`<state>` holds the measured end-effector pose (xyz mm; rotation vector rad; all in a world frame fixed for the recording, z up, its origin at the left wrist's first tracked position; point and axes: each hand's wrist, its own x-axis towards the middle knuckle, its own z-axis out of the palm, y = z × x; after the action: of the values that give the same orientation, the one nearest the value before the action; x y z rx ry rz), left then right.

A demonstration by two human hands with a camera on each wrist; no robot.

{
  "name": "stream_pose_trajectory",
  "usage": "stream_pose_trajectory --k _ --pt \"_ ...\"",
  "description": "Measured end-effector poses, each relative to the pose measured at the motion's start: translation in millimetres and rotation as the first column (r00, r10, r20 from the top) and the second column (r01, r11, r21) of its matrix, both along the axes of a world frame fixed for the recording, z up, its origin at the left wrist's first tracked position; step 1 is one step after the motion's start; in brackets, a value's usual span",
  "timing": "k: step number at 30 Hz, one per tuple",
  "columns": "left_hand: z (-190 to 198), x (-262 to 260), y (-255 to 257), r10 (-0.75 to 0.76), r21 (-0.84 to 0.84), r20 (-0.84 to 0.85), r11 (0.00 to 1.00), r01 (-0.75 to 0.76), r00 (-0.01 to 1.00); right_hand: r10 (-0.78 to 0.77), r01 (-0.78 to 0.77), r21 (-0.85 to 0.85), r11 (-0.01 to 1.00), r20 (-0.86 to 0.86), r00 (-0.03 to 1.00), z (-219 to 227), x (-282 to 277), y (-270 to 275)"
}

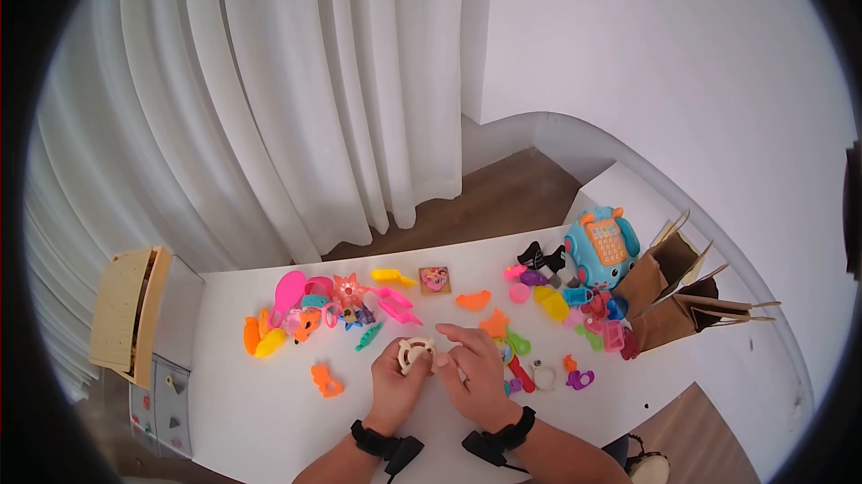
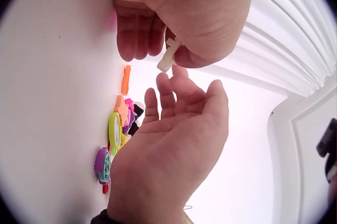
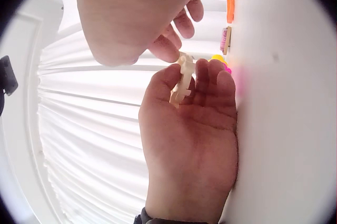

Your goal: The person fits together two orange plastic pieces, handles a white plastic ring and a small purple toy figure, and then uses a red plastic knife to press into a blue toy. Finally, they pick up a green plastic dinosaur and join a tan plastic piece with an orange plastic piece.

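Note:
A small cream-coloured ring-shaped toy (image 1: 404, 356) with knobs round its rim is held above the near middle of the white table. My left hand (image 1: 391, 391) pinches it between thumb and fingers, as the right wrist view also shows with the toy (image 3: 182, 79) edge-on. From the other side comes my right hand (image 1: 482, 378), its fingers spread and loosely bent. One of its fingertips is right at the rim of the toy (image 2: 167, 61) in the left wrist view. Nearest the left hand on the table lies an orange toy piece (image 1: 326, 381).
Colourful toys lie in clusters to the left and right, among them a pink paddle (image 1: 289, 291) and a white bracelet-like ring (image 1: 543, 378). A blue toy telephone (image 1: 600, 249) stands at the back right beside brown paper bags (image 1: 651, 291). A square picture block (image 1: 435, 280) lies farther back.

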<state>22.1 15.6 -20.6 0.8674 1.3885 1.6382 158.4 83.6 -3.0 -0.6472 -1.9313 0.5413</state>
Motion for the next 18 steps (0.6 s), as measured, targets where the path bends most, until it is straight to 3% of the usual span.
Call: stream_pose_trajectory --k 5,8,10,13,18 --pt "-5.3 -2.5 -1.0 0.000 0.040 -0.093 0.999 0.004 0.996 0.072 -0.072 -0.031 0.997 0.014 0.997 5.2 -0.4 -6.3" --pt "-1.6 -1.4 -1.2 -0.028 -0.006 0.009 1.000 0.028 1.000 0.006 -0.005 -0.041 0.999 0.011 1.000 -7.6 2.0 -4.1" --pt "-2.3 -2.3 -0.3 -0.025 -0.028 0.039 0.999 0.026 0.999 0.007 0.013 -0.154 0.988 0.130 0.992 -12.3 5.7 -2.8" --pt "-4.8 -1.9 0.4 -0.005 0.005 0.035 1.000 0.005 0.999 0.036 -0.030 -0.244 0.969 0.018 0.999 1.9 0.2 -9.4" --pt "-5.3 -1.0 2.1 -0.011 0.026 0.037 1.000 0.010 0.999 0.011 0.004 -0.175 0.985 0.084 0.996 -8.6 -0.3 -4.2"
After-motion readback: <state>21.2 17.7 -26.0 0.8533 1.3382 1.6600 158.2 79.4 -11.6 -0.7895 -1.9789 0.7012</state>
